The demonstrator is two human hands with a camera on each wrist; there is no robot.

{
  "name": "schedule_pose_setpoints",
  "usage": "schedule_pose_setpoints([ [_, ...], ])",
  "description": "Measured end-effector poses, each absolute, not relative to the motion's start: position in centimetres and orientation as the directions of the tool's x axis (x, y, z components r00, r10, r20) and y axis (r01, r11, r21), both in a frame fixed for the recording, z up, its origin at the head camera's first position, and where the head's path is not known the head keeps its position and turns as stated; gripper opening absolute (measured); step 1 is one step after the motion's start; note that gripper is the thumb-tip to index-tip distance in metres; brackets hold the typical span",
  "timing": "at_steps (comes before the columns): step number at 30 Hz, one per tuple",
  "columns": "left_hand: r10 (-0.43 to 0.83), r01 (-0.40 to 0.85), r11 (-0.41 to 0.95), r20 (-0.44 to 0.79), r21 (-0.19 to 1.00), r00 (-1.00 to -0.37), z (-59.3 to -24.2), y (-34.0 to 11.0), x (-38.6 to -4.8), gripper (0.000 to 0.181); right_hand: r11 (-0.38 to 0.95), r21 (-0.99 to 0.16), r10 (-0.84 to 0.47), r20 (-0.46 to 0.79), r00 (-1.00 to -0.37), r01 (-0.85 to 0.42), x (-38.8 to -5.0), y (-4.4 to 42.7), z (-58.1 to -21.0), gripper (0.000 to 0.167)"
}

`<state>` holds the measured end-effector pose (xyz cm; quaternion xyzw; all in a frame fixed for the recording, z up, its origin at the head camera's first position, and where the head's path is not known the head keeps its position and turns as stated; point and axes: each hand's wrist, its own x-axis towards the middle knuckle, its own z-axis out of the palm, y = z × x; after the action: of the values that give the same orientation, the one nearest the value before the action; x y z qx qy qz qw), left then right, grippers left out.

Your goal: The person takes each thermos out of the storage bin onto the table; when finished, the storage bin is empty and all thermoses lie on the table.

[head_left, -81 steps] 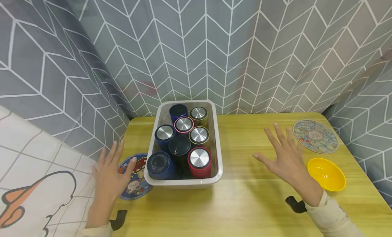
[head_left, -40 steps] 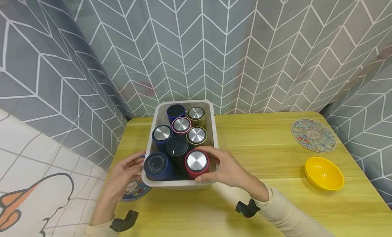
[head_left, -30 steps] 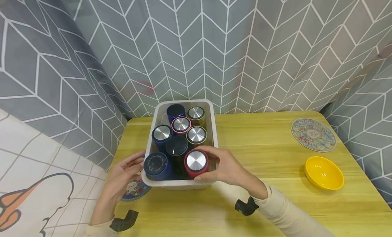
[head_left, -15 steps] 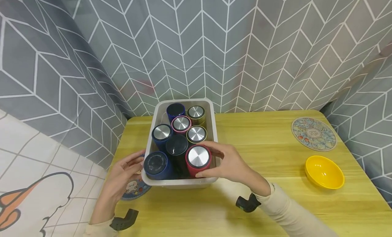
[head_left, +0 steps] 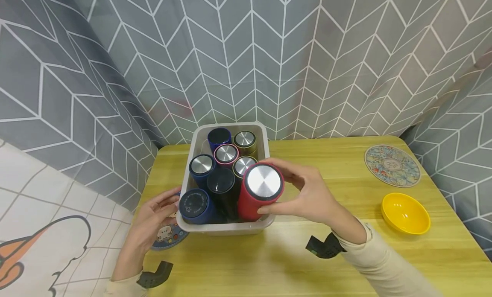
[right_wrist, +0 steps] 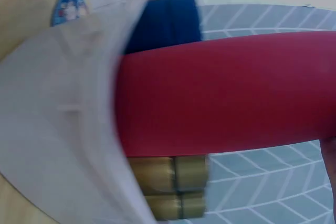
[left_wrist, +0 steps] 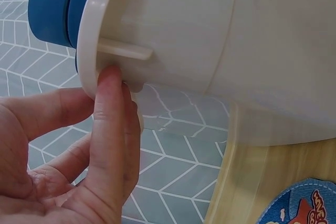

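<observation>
A red bottle with a silver lid [head_left: 251,205] is gripped near its top by the right hand [head_left: 319,196]; it stands well above the others at the front right of a white bin [head_left: 226,228]. In the right wrist view the red bottle [right_wrist: 226,95] has its lower end still inside the bin rim. The left hand [head_left: 147,222] holds the bin's left rim, and in the left wrist view the hand [left_wrist: 100,150] has its fingertips and thumb at that rim [left_wrist: 92,40]. Beside the red bottle are a black bottle [head_left: 222,181] and a blue bottle [head_left: 195,203].
Several more bottles stand in the bin, among them a pink-rimmed one [head_left: 226,154]. A yellow bowl [head_left: 405,214] and a patterned round mat [head_left: 392,165] lie at the right. A blue round mat [head_left: 169,235] is partly under the left hand. A patterned curtain [head_left: 300,66] hangs behind the table [head_left: 276,263].
Both hands have come from beside the bin to it. The right hand has taken hold of the red bottle and raised it up and slightly rightward; the left hand has stayed at the rim lately.
</observation>
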<state>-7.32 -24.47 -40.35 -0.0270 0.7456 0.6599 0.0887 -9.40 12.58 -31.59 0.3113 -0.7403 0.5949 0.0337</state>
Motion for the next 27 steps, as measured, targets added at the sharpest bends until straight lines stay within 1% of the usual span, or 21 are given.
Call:
schedule_pose_setpoints([
  [3, 0.078, -0.159, 0.130, -0.170, 0.979, -0.982, -40.4, -24.5, -7.4, 0.055, 0.095, -0.844, -0.399, 0.453, -0.797, -0.527, -9.2, 13.4, -30.5, 0.085],
  [5, 0.080, -0.160, 0.129, -0.171, 0.979, -0.982, -40.3, -24.5, -7.4, 0.055, 0.066, -0.833, -0.389, 0.486, -0.783, -0.550, -9.1, 13.9, -29.8, 0.085],
  [10, 0.085, -0.156, 0.118, -0.167, 0.981, -0.982, -40.3, -24.5, -7.4, 0.055, -0.079, -0.798, -0.357, 0.582, -0.731, -0.597, -9.2, 15.4, -28.9, 0.085],
  [13, 0.085, -0.162, 0.118, -0.173, 0.980, -0.981, -40.4, -24.5, -7.5, 0.056, -0.170, -0.784, -0.326, 0.617, -0.717, -0.597, -9.3, 16.3, -28.3, 0.084],
  [16, 0.084, -0.170, 0.118, -0.180, 0.978, -0.980, -40.4, -24.6, -7.5, 0.056, -0.211, -0.766, -0.274, 0.643, -0.715, -0.608, -9.4, 17.3, -27.7, 0.083],
  [19, 0.085, -0.170, 0.116, -0.180, 0.979, -0.980, -40.5, -24.6, -7.5, 0.056, -0.196, -0.757, -0.217, 0.654, -0.725, -0.624, -9.7, 18.2, -27.3, 0.082],
  [23, 0.091, -0.162, 0.114, -0.172, 0.980, -0.981, -40.5, -24.7, -7.5, 0.056, -0.158, -0.767, -0.149, 0.641, -0.753, -0.622, -10.5, 19.8, -27.7, 0.080],
  [25, 0.095, -0.158, 0.119, -0.169, 0.980, -0.981, -40.5, -24.7, -7.5, 0.056, -0.116, -0.794, -0.118, 0.608, -0.785, -0.597, -10.9, 20.8, -28.2, 0.078],
  [27, 0.100, -0.155, 0.125, -0.168, 0.980, -0.981, -40.5, -24.7, -7.5, 0.056, -0.020, -0.840, -0.070, 0.543, -0.837, -0.543, -11.3, 21.8, -28.8, 0.074],
])
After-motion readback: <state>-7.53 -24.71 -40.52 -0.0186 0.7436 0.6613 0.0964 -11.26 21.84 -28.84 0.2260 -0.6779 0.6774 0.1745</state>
